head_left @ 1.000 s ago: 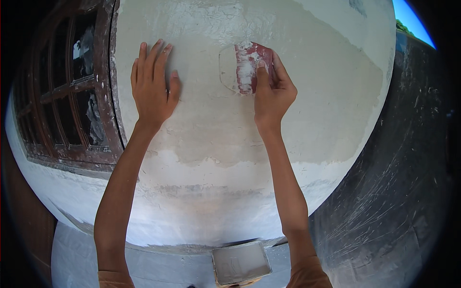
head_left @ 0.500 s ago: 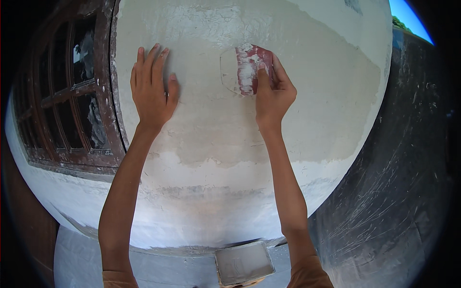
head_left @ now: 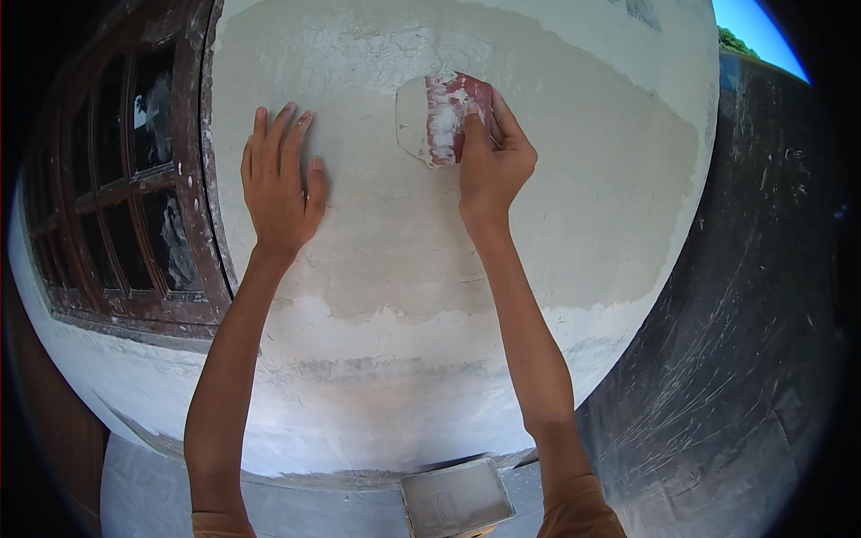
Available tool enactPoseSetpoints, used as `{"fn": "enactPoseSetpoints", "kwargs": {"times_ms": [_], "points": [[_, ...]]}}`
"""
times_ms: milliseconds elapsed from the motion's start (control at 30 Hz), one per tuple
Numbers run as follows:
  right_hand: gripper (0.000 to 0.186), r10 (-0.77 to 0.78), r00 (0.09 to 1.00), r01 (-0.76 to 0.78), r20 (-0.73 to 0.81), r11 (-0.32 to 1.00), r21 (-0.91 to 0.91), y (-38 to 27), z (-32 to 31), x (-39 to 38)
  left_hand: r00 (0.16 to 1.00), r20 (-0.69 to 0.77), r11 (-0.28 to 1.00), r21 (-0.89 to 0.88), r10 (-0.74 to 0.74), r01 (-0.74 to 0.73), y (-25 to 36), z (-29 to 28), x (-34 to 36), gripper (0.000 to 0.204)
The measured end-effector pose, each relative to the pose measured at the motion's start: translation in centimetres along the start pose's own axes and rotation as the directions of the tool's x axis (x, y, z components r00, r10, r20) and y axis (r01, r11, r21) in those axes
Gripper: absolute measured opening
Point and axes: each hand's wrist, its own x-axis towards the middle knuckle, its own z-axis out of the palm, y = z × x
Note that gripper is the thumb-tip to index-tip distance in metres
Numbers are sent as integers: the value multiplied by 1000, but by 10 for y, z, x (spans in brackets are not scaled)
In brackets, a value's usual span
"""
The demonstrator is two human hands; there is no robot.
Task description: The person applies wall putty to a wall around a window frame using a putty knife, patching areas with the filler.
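Note:
My right hand [head_left: 498,170] grips a putty scraper [head_left: 447,121] by its dark red back, thumb on the near face and fingers behind. White filler smears its middle, and its pale broad blade points left, against or very close to the wall [head_left: 377,224]. To the left, my left hand [head_left: 278,193] is spread with fingers pointing up, palm toward the wall, holding nothing. Whether its whole palm touches is hidden. Greyish damp-looking filler coats much of the wall between and above both hands, with a ragged lower border over whiter plaster.
A brown wooden window [head_left: 126,188] with dark panes stands left of my left hand. Below, a rectangular container [head_left: 457,498] with pale contents sits on the grey floor [head_left: 314,507]. A dark, streaked surface [head_left: 717,403] runs along the right.
My right hand and the scraper have shifted slightly left and up. My left hand stays nearly in place, and the view has moved a little.

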Motion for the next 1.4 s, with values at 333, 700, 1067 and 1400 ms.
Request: {"fn": "enactPoseSetpoints", "kwargs": {"times_ms": [333, 700, 1067, 1400], "points": [[41, 69, 988, -54, -139, 992, 113, -8, -35, 4, 1000, 20, 1000, 4, 7, -7, 4, 0, 0, 47], [39, 90, 925, -87, -369, 996, 25, -5, -78, 21, 999, 39, 1000, 11, -16, 15, 11, 4, 1, 47], [38, 120, 957, -131, -266, 991, -23, 0, -60, 9, 999, 7, 999, 15, -52, 52, 4, 1, 0, 48], [38, 27, 1000, -27, 13, 999, -43, 6, -14, -27, 1000, 24, 1000, 24, -16, 16, 5, 0, 1, 49]]}}
